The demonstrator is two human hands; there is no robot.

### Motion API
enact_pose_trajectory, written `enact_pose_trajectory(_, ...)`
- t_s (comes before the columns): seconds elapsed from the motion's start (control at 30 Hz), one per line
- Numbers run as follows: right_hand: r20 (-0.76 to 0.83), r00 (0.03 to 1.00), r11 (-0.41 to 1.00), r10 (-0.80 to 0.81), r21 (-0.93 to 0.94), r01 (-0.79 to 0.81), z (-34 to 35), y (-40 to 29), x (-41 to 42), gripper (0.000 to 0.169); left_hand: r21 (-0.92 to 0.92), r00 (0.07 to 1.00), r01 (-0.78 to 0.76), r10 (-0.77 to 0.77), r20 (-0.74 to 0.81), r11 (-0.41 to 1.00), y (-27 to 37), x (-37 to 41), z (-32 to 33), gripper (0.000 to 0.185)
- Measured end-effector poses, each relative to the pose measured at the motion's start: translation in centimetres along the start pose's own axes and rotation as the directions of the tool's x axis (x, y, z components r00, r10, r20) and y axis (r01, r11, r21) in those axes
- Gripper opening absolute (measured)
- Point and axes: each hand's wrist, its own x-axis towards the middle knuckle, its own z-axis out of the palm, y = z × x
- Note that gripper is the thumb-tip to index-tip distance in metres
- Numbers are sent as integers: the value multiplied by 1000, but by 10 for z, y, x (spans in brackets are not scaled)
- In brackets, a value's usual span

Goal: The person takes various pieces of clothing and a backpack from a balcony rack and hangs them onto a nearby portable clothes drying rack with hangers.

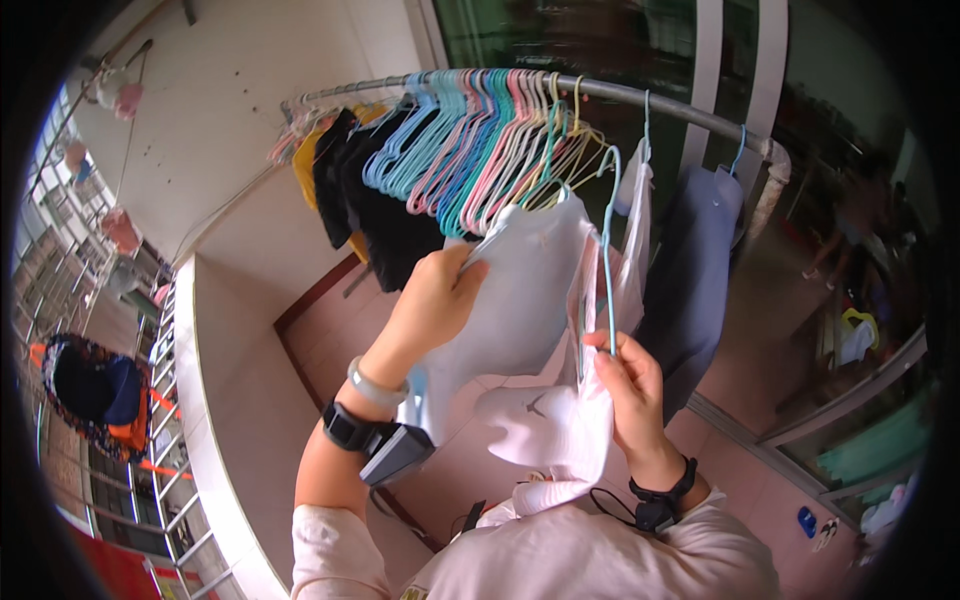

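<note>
My left hand is closed on the shoulder of a white shirt, up near the hanger rail. A greenish hanger hook shows at this shirt's collar; how far the hanger reaches inside is hidden by the cloth. My right hand grips a light blue wire hanger, its hook pointing up and apart from the rail. Beside that hanger, a pale pink shirt with a small dark emblem hangs down in folds, pinched at the same hand. Its lower part reaches my chest.
A metal rail carries many coloured hangers. Dark shirts hang left, a blue-grey garment right. A low wall with a railing runs along the left; a patterned bag hangs outside. Slippers lie near the glass door.
</note>
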Motion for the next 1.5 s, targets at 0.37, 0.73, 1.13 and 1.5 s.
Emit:
enact_pose_trajectory(0.37,-171,985,986,21,-159,-48,-27,-2,15,19,-216,980,-131,94,-176,968,-36,145,102,20)
enact_pose_trajectory(0.73,-323,924,909,205,-288,-302,-22,-46,-39,19,75,765,-632,636,-96,771,-47,173,71,18)
enact_pose_trajectory(1.13,-141,984,800,104,-576,-167,38,-44,-68,17,815,859,-453,421,291,362,-95,241,78,43)
enact_pose_trajectory(1.5,-60,857,773,511,-404,-490,94,-29,32,17,893,913,-282,383,138,351,-170,273,37,37)
